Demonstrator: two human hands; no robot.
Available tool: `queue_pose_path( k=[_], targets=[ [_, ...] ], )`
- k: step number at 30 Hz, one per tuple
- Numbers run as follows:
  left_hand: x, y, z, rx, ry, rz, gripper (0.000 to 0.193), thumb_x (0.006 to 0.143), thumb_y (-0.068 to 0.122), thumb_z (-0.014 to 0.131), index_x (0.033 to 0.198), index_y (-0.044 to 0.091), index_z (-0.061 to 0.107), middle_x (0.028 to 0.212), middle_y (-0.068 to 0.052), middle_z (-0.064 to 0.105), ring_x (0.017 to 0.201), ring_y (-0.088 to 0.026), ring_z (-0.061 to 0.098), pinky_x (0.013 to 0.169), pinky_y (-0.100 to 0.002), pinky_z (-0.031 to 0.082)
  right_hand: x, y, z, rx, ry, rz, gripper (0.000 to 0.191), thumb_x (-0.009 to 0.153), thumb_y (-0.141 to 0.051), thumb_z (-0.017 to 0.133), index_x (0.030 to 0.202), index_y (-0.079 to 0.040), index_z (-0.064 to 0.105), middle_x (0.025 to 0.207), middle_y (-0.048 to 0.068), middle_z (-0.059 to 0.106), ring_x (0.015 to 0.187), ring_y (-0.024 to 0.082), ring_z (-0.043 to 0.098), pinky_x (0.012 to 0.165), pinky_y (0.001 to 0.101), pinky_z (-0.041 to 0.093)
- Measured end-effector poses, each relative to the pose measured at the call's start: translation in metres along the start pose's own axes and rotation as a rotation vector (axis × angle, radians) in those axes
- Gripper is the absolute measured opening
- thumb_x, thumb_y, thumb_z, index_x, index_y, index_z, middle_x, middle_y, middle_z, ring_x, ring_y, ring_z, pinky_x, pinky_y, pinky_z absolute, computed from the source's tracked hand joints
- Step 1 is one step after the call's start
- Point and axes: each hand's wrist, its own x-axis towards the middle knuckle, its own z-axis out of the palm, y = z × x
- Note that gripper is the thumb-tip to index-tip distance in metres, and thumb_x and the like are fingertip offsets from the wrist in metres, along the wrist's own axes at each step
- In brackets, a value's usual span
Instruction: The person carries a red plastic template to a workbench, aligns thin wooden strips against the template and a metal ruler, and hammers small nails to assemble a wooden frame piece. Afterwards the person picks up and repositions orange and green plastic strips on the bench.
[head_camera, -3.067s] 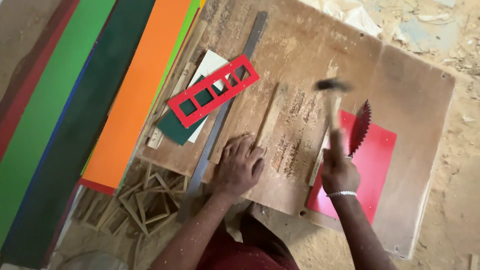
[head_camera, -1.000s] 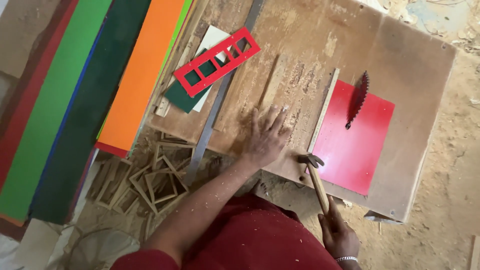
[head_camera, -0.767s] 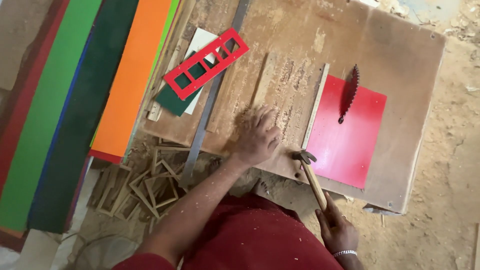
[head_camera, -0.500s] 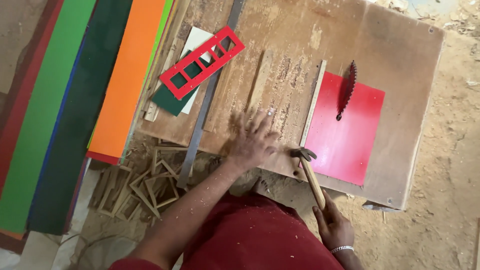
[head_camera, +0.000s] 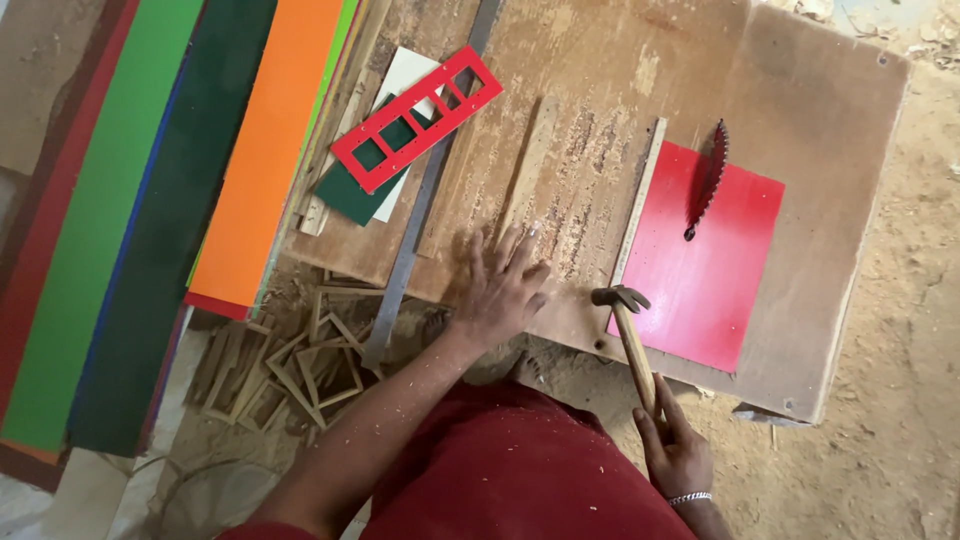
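Red ladder-cut frame (head_camera: 417, 118); red saw plate (head_camera: 705, 265); orange board (head_camera: 265, 150); green boards (head_camera: 100, 220).

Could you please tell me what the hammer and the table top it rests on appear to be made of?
Hammer: pale brown handle that looks like bare wood, with a dark, dull head, probably steel. The right hand grips its end. Table top: worn brown board, likely plywood or hardboard, unpainted and dusted with sawdust.

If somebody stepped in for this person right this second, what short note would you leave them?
Left hand: open, flat on the sawdust-covered wooden table, beside a thin wood strip.
Right hand: shut on the hammer handle, head at the table's near edge.
Saw blade stands up through the red plate.
Red window frame lies finished-looking; small wooden frames are piled on the floor.
What's left: cannot tell.
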Motion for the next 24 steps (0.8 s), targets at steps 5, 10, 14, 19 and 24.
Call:
queue_pose_path(
  k=[5, 10, 14, 19, 24],
  targets=[
    [-0.01, -0.003, 0.009, -0.036, 0.064, 0.013, 0.026, 0.094, 0.045, 0.072, 0.111, 0.025, 0.071, 0.162, -0.013, 0.037, 0.154, -0.037, 0.029, 0.124, -0.072, 0.011, 0.01, -0.015, -0.002, -0.007, 0.027, -0.084, 0.067, 0.091, -0.04, 0.067, 0.154, -0.029, 0.048, 0.06, 0.007, 0.07, 0.048, 0.017, 0.067, 0.048, 0.0365, 0.05],
    [-0.01, -0.015, 0.011, -0.027, 0.365, -0.031, 0.041, 0.095, 0.04, 0.072, 0.13, 0.019, 0.066, 0.154, -0.02, 0.042, 0.147, -0.04, 0.034, 0.124, -0.07, 0.013, 0.023, -0.035, 0.0, -0.1, 0.052, -0.188, 0.066, 0.092, -0.04, 0.065, 0.155, -0.03, 0.046, 0.064, 0.008, 0.072, 0.047, 0.022, 0.065, 0.046, 0.0411, 0.047],
    [-0.012, -0.037, -0.001, -0.003, 0.385, -0.117, 0.05, 0.095, 0.039, 0.07, 0.137, 0.012, 0.064, 0.146, -0.023, 0.047, 0.145, -0.04, 0.035, 0.121, -0.07, 0.018, 0.028, -0.044, 0.002, -0.206, 0.053, -0.309, 0.066, 0.091, -0.038, 0.066, 0.153, -0.034, 0.046, 0.071, 0.009, 0.073, 0.049, 0.026, 0.066, 0.045, 0.0424, 0.048],
    [-0.014, -0.044, -0.011, -0.029, 0.337, -0.092, 0.034, 0.096, 0.037, 0.067, 0.122, 0.016, 0.072, 0.14, -0.017, 0.052, 0.144, -0.037, 0.038, 0.12, -0.066, 0.024, 0.03, -0.038, 0.006, -0.249, -0.001, -0.237, 0.068, 0.093, -0.042, 0.066, 0.155, -0.043, 0.038, 0.069, 0.011, 0.072, 0.058, 0.028, 0.071, 0.052, 0.0451, 0.053],
    [-0.015, -0.047, -0.011, -0.005, 0.395, -0.039, 0.033, 0.095, 0.033, 0.071, 0.123, 0.017, 0.073, 0.141, -0.017, 0.052, 0.141, -0.036, 0.04, 0.121, -0.063, 0.025, 0.034, -0.028, 0.015, -0.285, -0.052, -0.236, 0.07, 0.091, -0.043, 0.066, 0.155, -0.043, 0.038, 0.07, 0.012, 0.073, 0.061, 0.033, 0.072, 0.055, 0.0483, 0.054]
  ],
)
